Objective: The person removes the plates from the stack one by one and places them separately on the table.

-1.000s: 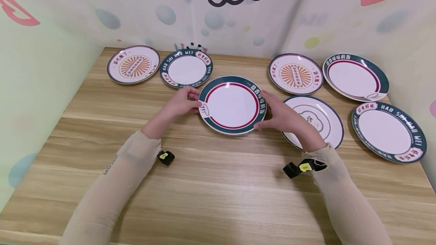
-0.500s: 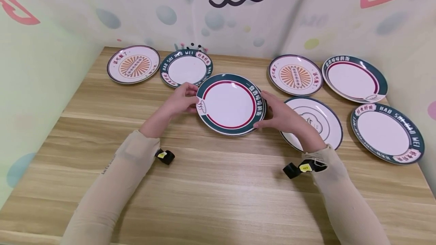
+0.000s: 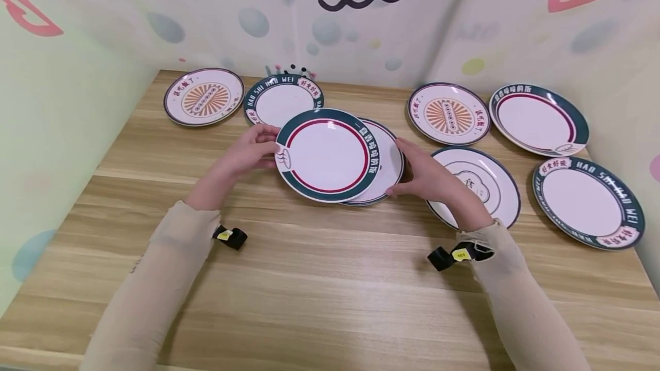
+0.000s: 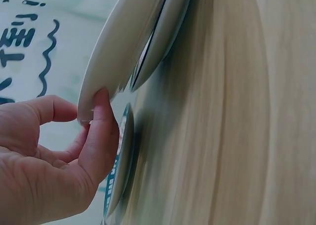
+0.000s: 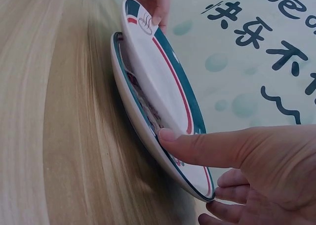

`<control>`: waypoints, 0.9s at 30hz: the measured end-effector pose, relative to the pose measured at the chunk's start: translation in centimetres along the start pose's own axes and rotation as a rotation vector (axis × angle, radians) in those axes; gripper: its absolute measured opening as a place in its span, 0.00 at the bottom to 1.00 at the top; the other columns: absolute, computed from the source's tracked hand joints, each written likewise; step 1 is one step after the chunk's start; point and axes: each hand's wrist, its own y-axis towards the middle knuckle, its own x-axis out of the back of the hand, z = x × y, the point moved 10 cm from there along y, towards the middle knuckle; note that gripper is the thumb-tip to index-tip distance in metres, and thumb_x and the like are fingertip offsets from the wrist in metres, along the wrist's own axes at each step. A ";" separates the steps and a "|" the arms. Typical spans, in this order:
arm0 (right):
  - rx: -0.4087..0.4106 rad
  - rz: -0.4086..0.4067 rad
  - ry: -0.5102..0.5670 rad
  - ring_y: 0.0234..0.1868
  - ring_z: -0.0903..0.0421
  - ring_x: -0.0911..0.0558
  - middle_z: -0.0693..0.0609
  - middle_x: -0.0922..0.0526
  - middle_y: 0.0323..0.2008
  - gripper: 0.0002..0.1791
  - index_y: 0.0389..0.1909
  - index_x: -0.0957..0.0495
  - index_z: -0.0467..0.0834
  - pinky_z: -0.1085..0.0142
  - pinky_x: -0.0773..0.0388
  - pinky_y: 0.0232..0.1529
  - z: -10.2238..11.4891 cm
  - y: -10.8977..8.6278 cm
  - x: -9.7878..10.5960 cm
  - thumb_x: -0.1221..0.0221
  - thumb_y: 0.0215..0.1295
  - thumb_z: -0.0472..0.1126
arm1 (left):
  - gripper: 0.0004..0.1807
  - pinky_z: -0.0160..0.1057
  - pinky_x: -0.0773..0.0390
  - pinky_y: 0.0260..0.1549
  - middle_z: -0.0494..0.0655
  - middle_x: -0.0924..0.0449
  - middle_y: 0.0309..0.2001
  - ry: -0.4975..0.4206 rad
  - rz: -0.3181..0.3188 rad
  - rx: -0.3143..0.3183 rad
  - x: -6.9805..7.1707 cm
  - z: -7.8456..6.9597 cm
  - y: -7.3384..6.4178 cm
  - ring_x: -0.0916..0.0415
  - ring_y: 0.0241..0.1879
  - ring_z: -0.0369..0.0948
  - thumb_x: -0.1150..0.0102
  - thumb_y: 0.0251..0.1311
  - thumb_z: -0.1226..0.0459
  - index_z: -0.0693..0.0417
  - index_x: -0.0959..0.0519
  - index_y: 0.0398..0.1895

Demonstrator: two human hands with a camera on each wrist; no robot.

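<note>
My left hand pinches the left rim of a white plate with a dark green band and red ring. In the left wrist view its fingers grip the tilted plate's pale underside. Partly covered by it is a white plate with a thin dark rim. My right hand holds that lower plate's right edge, thumb on the rim in the right wrist view. A gap shows between the two plates there, widest at the far end. Most of the lower plate's face is hidden.
Behind the left hand are an orange sunburst plate and a green-lettered plate. On the right lie another sunburst plate, a green-and-red one, a cloud-pattern plate and a green-lettered one. Printed walls enclose the wooden table.
My left hand has moved left with the green-and-red plate, exposing the thin-rimmed plate beneath. The right hand stays in place at the lower plate's edge.
</note>
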 end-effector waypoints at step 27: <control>-0.024 0.010 0.001 0.74 0.43 0.55 0.41 0.56 0.74 0.59 0.73 0.56 0.39 0.48 0.54 0.72 0.1 -0.1 -0.1 0.27 0.47 0.46 | 0.16 0.30 0.18 0.33 0.34 0.22 0.38 -0.145 -0.081 0.000 12.2 3.9 -6.2 0.22 0.34 0.33 0.48 0.66 0.64 0.50 0.33 0.56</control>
